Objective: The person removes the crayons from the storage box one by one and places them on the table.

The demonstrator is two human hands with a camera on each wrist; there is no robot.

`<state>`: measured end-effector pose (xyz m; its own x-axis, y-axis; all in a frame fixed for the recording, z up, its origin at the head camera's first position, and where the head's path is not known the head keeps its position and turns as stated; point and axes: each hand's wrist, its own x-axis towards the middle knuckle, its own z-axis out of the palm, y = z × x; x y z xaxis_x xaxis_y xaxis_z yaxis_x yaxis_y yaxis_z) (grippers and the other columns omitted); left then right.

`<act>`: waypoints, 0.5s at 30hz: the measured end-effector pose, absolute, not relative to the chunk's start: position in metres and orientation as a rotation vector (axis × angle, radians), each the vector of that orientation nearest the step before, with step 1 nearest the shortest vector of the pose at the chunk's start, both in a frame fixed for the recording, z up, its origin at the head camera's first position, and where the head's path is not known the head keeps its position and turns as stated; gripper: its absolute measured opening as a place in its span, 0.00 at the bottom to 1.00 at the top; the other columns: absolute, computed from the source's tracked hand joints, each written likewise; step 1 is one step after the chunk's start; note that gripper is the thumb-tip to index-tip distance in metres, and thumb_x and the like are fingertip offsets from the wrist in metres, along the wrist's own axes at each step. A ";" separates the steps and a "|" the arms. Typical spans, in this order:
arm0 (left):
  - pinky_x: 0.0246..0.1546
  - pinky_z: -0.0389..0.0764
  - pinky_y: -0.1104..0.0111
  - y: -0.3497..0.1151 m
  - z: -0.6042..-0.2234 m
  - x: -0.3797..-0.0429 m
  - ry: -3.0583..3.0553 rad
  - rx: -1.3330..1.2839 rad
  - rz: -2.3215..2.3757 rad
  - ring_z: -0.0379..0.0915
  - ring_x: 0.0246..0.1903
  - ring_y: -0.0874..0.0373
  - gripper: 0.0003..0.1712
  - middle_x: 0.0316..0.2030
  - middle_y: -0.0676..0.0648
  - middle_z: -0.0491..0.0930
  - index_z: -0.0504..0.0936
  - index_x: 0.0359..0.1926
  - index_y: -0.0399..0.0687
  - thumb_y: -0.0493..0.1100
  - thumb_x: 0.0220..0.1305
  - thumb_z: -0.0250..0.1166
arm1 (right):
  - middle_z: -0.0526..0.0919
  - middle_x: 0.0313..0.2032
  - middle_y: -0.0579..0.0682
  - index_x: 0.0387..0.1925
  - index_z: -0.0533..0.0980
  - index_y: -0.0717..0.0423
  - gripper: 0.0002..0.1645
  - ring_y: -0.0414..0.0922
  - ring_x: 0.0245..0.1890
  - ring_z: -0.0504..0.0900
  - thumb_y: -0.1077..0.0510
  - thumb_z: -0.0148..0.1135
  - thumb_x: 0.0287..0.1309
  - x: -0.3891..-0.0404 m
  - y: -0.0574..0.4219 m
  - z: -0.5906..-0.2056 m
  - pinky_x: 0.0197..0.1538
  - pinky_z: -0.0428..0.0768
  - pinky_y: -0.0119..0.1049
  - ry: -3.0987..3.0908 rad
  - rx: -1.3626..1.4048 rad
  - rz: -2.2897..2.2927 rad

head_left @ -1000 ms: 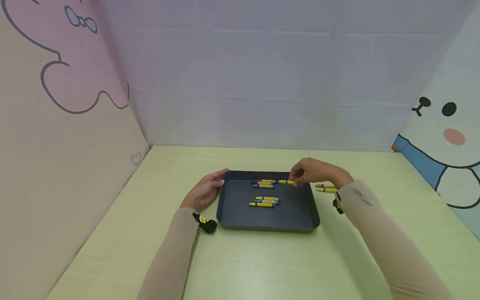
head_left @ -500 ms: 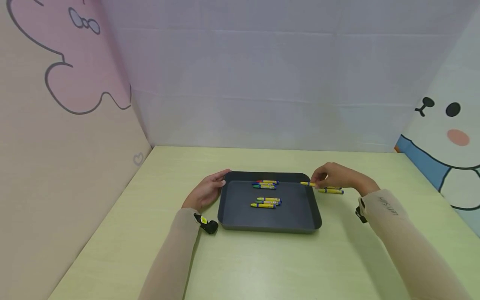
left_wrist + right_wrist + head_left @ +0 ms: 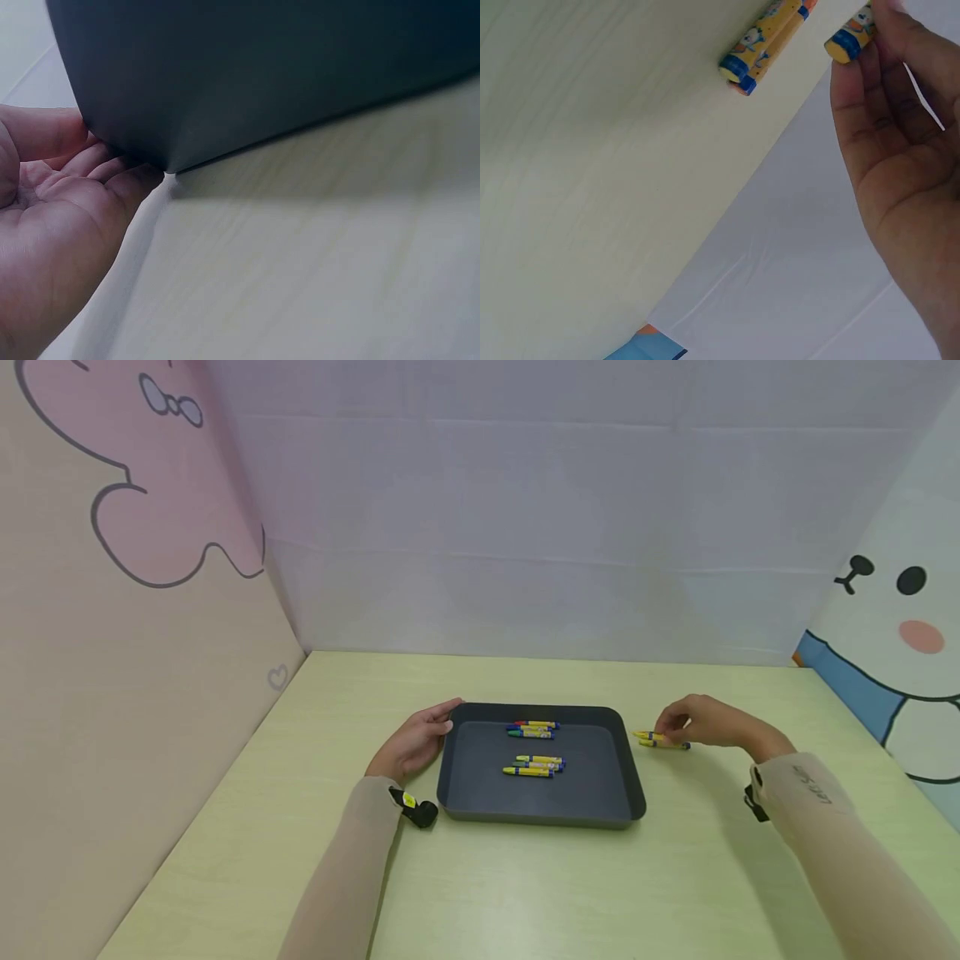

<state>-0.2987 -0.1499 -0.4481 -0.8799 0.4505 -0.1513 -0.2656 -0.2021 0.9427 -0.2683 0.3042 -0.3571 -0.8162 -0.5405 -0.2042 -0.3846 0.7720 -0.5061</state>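
Observation:
A dark grey baking tray (image 3: pixel 540 802) lies on the table with two groups of crayons in it. My left hand (image 3: pixel 412 743) holds the tray's far left corner; in the left wrist view, thumb and fingers (image 3: pixel 124 169) meet its wall. Beyond the tray's right side, my right hand (image 3: pixel 701 720) pinches a yellow crayon (image 3: pixel 853 36) between thumb and fingers. Two more crayons lie together on the table in the right wrist view, a yellow-ended crayon (image 3: pixel 744 56) and an orange-ended crayon (image 3: pixel 769 64). From the head, my fingers partly hide this group.
Inside the tray, the far group has red, blue and green crayons (image 3: pixel 532 734). The near group has yellow and green crayons (image 3: pixel 528 772). A pale wood table (image 3: pixel 525 893) bears everything, with a cloth backdrop (image 3: pixel 487 527) behind and printed side walls.
My right hand has carried the yellow crayon from inside the tray, over its right rim, to the crayons on the table. My left hand has stayed at the tray.

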 end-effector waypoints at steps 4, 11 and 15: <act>0.49 0.73 0.78 -0.150 -0.448 -0.298 1.613 0.235 2.114 0.42 0.73 0.52 0.32 0.77 0.46 0.38 0.50 0.75 0.40 0.27 0.72 0.40 | 0.85 0.36 0.48 0.41 0.82 0.61 0.09 0.40 0.36 0.81 0.62 0.64 0.58 -0.269 0.309 -0.363 0.36 0.80 0.33 2.631 -0.700 -0.654; 0.51 0.70 0.80 -0.151 -0.449 -0.297 1.642 0.251 2.101 0.31 0.75 0.57 0.32 0.77 0.48 0.33 0.50 0.75 0.40 0.27 0.72 0.41 | 0.85 0.38 0.52 0.41 0.82 0.63 0.10 0.44 0.38 0.81 0.64 0.64 0.57 -0.269 0.315 -0.373 0.37 0.80 0.33 2.641 -0.658 -0.669; 0.52 0.70 0.80 -0.151 -0.449 -0.298 1.648 0.238 2.108 0.32 0.75 0.57 0.32 0.77 0.47 0.34 0.51 0.74 0.40 0.27 0.72 0.42 | 0.84 0.39 0.54 0.41 0.81 0.64 0.11 0.45 0.38 0.80 0.64 0.65 0.56 -0.269 0.319 -0.379 0.39 0.80 0.35 2.634 -0.620 -0.683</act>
<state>-0.2977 -0.1507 -0.4495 -0.8831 0.4484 -0.1380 -0.2421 -0.1837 0.9527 -0.2691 0.3189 -0.3789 -0.8433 -0.4909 -0.2188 -0.3227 0.7881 -0.5241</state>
